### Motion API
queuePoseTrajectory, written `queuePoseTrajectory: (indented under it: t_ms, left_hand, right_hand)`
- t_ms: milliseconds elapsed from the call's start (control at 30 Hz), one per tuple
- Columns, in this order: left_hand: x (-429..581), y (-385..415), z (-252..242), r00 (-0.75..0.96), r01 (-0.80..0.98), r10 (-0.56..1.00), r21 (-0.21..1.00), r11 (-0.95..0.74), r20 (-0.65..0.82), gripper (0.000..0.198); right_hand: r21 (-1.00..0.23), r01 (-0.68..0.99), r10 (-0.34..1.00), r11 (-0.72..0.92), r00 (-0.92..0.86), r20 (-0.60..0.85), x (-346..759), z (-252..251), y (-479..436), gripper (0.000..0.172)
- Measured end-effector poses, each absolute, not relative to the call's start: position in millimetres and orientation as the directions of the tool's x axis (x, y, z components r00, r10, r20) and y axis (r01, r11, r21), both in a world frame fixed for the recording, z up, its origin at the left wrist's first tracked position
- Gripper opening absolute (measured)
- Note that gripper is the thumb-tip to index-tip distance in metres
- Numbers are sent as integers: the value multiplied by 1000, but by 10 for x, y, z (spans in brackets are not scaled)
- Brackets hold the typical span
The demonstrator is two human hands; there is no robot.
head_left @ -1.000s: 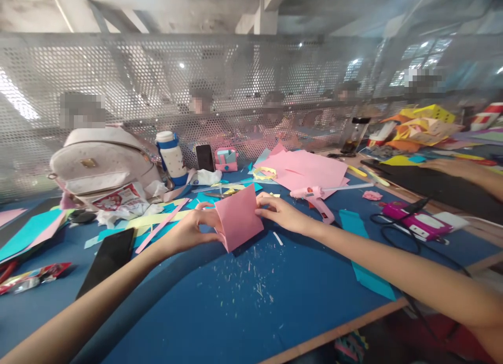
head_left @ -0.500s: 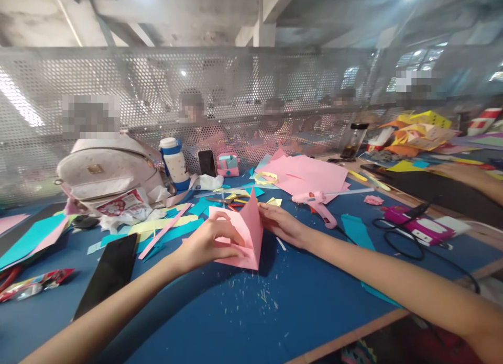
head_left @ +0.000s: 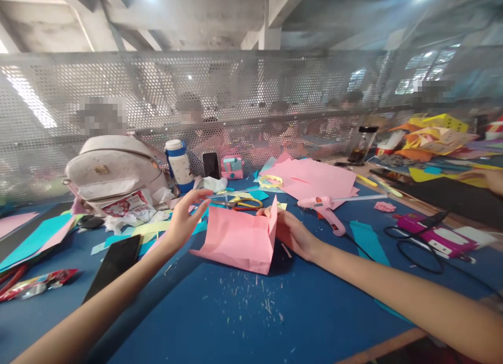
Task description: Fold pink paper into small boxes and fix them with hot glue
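A folded piece of pink paper [head_left: 239,238] stands partly upright on the blue tabletop, its left edge curling outward. My right hand [head_left: 294,233] grips its raised right side, fingers behind the fold and partly hidden. Just left of the paper, my left hand [head_left: 186,220] is lifted with fingers apart, holding nothing. Behind the paper lie scissors with yellow-orange handles [head_left: 248,203]. To the right of my right hand rests a pink hot glue gun [head_left: 325,211].
Pink sheets [head_left: 318,180] lie at the back. A pale backpack [head_left: 118,170], a bottle [head_left: 179,167] and a dark phone [head_left: 113,264] are on the left. On the right are a purple power strip [head_left: 434,235] with a black cord and another person's hand [head_left: 485,176].
My left hand has let go of the pink paper and moved left, away from it. The paper has opened wider toward me, while my right hand still holds its right side.
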State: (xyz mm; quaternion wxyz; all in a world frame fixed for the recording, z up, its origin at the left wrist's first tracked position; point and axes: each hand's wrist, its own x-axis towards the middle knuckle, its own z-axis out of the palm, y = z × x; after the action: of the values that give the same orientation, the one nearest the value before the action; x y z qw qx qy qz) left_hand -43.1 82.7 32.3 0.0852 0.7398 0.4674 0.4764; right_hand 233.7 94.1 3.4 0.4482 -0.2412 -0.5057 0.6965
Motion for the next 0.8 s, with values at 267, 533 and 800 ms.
queuePoseTrajectory:
  t_ms: [267, 533, 800]
  left_hand:
    - [-448, 940, 181, 146, 561, 921, 736, -378, 362, 42]
    - [-518, 866, 410, 186, 557, 971, 799, -228, 147, 22]
    - [-413, 630, 723, 185, 478, 965, 840, -256, 188, 24]
  right_hand:
    - [-878, -476, 872, -51, -450, 193, 2324, 26, 923, 24]
    - [-916, -398, 804, -40, -558, 207, 2372, 16, 903, 12]
    - [-972, -233, 615, -22, -770, 170, 2352, 26, 828, 54]
